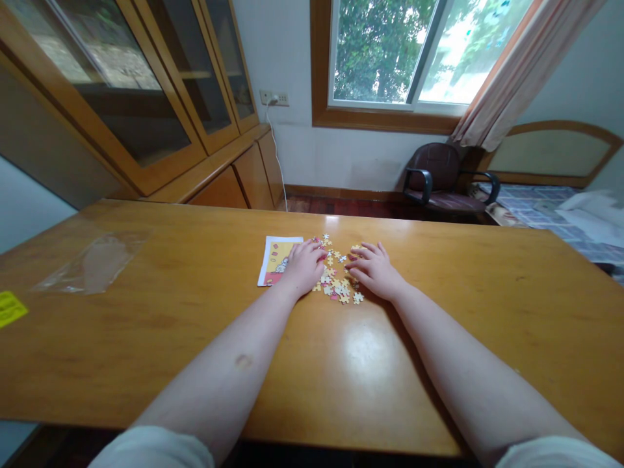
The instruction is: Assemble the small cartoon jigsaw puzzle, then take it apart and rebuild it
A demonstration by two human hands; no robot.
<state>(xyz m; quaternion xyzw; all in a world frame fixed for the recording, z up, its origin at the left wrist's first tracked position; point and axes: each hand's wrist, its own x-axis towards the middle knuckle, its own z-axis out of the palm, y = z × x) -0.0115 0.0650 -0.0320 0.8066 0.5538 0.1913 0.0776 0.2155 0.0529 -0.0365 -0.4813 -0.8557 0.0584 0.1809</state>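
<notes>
**Lying loose: puzzle pieces (330, 281) on a wooden table (160, 351)**

From the left, we record the following. One yellow label (10, 309), cut off by the edge of view. One clear plastic bag (104, 260), flat and crumpled, well apart from the pieces. Behind the table, one wooden cabinet (195, 156) with glass doors, then a wall socket (273, 98) with a white cord (277, 153) hanging down.

Near the table's far edge, one printed picture sheet (273, 266), yellow and red with a white border, its right part covered by our left hand (306, 265). That hand is palm down, fingers lightly bent at the left side of the pieces; we cannot tell whether it grips one.

The pieces form a loose scatter between the two hands (yellow, pale and pink faces show). Our right hand (374, 270) has its fingers spread over the right side of the scatter; contact is unclear.

Beyond, we count one window (385, 52), one dark armchair (441, 170), one pink curtain (526, 71) and a bed (529, 201) with checked bedding.
</notes>
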